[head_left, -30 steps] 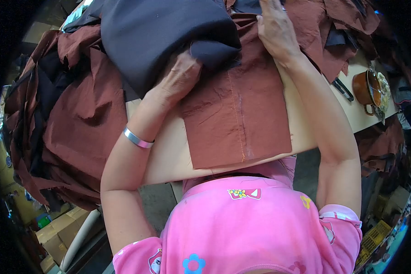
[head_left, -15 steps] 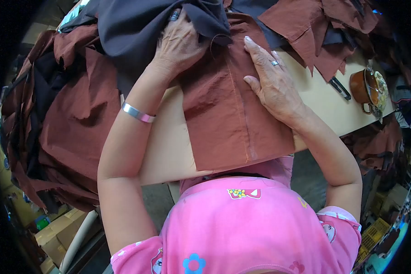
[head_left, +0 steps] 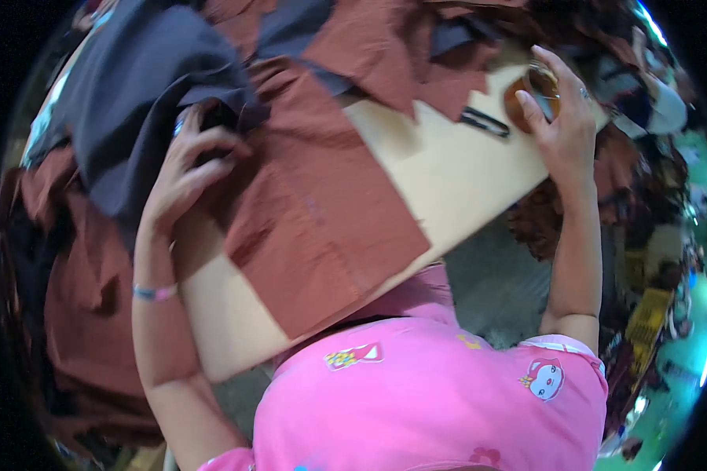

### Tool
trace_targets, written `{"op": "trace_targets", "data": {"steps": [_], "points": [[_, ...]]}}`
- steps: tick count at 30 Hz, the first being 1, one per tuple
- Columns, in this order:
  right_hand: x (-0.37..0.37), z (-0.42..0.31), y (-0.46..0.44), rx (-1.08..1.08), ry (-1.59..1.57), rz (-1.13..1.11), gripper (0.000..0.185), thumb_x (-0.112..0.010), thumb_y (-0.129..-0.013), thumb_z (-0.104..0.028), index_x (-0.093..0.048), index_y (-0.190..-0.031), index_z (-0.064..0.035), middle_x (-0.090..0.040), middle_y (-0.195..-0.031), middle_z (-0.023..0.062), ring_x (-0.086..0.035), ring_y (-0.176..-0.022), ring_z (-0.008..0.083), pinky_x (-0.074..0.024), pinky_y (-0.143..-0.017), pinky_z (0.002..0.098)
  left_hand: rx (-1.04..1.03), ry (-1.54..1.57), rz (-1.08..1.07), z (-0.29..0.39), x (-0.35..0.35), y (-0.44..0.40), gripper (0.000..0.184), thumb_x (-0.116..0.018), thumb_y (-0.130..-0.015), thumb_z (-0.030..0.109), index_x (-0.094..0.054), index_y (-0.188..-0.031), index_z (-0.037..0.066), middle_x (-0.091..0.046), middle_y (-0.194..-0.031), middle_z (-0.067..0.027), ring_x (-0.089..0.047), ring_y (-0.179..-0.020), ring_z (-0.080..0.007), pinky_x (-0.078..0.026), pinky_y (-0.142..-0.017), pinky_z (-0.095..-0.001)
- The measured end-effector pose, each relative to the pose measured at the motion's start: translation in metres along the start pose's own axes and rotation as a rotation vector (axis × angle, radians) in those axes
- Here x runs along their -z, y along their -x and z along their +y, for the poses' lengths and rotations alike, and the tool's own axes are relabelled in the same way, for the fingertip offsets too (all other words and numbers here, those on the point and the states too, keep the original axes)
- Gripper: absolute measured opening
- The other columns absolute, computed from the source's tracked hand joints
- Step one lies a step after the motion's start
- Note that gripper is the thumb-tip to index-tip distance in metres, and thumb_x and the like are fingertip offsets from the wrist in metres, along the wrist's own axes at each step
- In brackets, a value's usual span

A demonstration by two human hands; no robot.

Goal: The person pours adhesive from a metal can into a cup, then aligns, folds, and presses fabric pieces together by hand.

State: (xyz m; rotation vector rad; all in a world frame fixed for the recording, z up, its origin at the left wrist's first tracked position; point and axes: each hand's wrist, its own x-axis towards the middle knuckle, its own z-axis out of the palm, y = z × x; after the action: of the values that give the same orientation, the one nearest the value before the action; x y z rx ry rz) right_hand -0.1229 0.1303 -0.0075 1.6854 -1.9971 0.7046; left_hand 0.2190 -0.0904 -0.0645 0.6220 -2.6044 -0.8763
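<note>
Nearest, at the bottom of the frame, the person is wearing a pink shirt (head_left: 432,392). Above it, the brown panel (head_left: 346,228) is now lying slantwise across the centre, where earlier it was sitting nearly square, as the whole view is turning. It is resting on the pale table (head_left: 401,141), reaching its near edge.

The left hand (head_left: 184,177) is hovering or resting left of centre, where the dark cloth (head_left: 141,86) is meeting the panel; its fingers are bending loosely, half open, and blur is hiding whether they are gripping cloth. The right hand (head_left: 565,129), which was lying on the panel, is now reaching to the upper right, half open, thumb and fingers spreading about the brown cup (head_left: 515,106); how firmly they are touching is unclear.

A black tool (head_left: 485,122) is lying just left of the cup. Farther up, brown and dark scraps (head_left: 377,47) are overlapping along the top.
</note>
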Motion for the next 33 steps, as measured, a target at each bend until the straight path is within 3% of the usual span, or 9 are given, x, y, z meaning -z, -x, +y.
{"op": "trace_targets", "data": {"steps": [2,3,7,19,24,28,29,32,33], "points": [[0.022,0.055,-0.002,-0.110,0.089,-0.175,0.050,-0.068,-0.074,-0.026,-0.053,-0.117,-0.0069,-0.049,-0.126,0.0112,-0.049,-0.112,0.0274,-0.0357,-0.096,0.0357,0.037,0.004,-0.015,0.011,-0.003,-0.004,0.030,-0.059,-0.069,0.022,-0.069,-0.096,0.013,-0.035,-0.136,-0.0208,-0.024,-0.131,-0.0339,-0.013,-0.108,-0.0398],[0.024,0.083,0.002,-0.123,0.078,-0.231,0.050,-0.070,-0.071,-0.031,-0.056,-0.112,-0.0062,-0.044,-0.131,0.0119,-0.045,-0.118,0.0283,-0.0332,-0.098,0.0363,-0.001,-0.052,-0.023,0.010,-0.002,-0.004,0.037,-0.057,-0.078,0.026,-0.062,-0.114,0.017,-0.032,-0.139,-0.0176,-0.024,-0.131,-0.0335,-0.014,-0.108,-0.0401],[0.029,0.104,0.002,-0.193,0.045,-0.467,0.050,-0.073,-0.065,-0.041,-0.064,-0.104,-0.0104,-0.039,-0.135,0.0143,-0.036,-0.125,0.0316,-0.0305,-0.102,0.0394,0.131,-0.219,0.051,0.008,-0.010,-0.008,0.040,-0.043,-0.092,0.027,-0.045,-0.131,0.020,-0.033,-0.140,-0.0121,-0.025,-0.132,-0.0307,-0.018,-0.107,-0.0368],[0.019,0.093,0.007,-0.065,0.343,-0.680,0.069,-0.075,-0.056,-0.048,-0.060,-0.114,-0.0124,-0.031,-0.141,0.0120,-0.031,-0.128,0.0314,-0.0277,-0.104,0.0407,0.155,-0.360,0.075,0.007,-0.016,-0.007,0.058,-0.060,-0.080,0.039,-0.042,-0.133,0.023,-0.027,-0.142,-0.0143,-0.024,-0.132,-0.0315,-0.020,-0.108,-0.0390],[0.044,0.081,0.004,-0.069,0.004,-0.469,0.057,-0.074,-0.055,-0.044,-0.058,-0.093,-0.0050,-0.035,-0.139,0.0142,-0.034,-0.127,0.0327,-0.0298,-0.101,0.0399,0.117,-0.266,0.073,0.006,-0.012,-0.009,0.065,-0.064,-0.077,0.042,-0.040,-0.133,0.021,-0.026,-0.142,-0.0162,-0.027,-0.130,-0.0340,-0.025,-0.106,-0.0401],[0.047,0.053,0.004,0.060,0.271,-0.514,0.037,-0.073,-0.060,-0.027,-0.054,-0.080,-0.0026,-0.037,-0.138,0.0137,-0.033,-0.129,0.0311,-0.0304,-0.101,0.0398,0.028,-0.224,0.108,-0.007,-0.014,-0.009,0.065,-0.064,-0.075,0.045,-0.042,-0.131,0.020,-0.030,-0.139,-0.0139,-0.031,-0.128,-0.0331,-0.027,-0.106,-0.0393],[0.045,0.037,-0.003,0.167,0.248,-0.473,0.023,-0.070,-0.064,-0.015,-0.057,-0.079,-0.0028,-0.043,-0.133,0.0130,-0.042,-0.121,0.0304,-0.0353,-0.097,0.0391,0.046,-0.212,0.092,-0.008,-0.013,-0.010,0.067,-0.065,-0.075,0.045,-0.040,-0.133,0.022,-0.027,-0.141,-0.0130,-0.029,-0.129,-0.0323,-0.025,-0.107,-0.0393],[0.023,-0.055,-0.027,0.053,-0.207,-0.308,0.016,-0.067,-0.067,-0.008,-0.061,-0.081,-0.0030,-0.053,-0.123,0.0114,-0.052,-0.108,0.0287,-0.0410,-0.089,0.0380,0.037,-0.230,0.097,-0.008,-0.014,-0.009,0.069,-0.064,-0.074,0.046,-0.039,-0.134,0.023,-0.026,-0.142,-0.0114,-0.028,-0.130,-0.0313,-0.024,-0.109,-0.0394],[0.012,-0.079,-0.033,0.194,-0.281,-0.259,0.014,-0.062,-0.071,-0.004,-0.062,-0.086,-0.0025,-0.054,-0.119,0.0113,-0.054,-0.103,0.0257,-0.0422,-0.087,0.0346,0.032,-0.242,0.102,-0.010,-0.015,-0.009,0.069,-0.064,-0.074,0.046,-0.039,-0.134,0.023,-0.026,-0.142,-0.0115,-0.028,-0.130,-0.0313,-0.024,-0.109,-0.0393]]}}
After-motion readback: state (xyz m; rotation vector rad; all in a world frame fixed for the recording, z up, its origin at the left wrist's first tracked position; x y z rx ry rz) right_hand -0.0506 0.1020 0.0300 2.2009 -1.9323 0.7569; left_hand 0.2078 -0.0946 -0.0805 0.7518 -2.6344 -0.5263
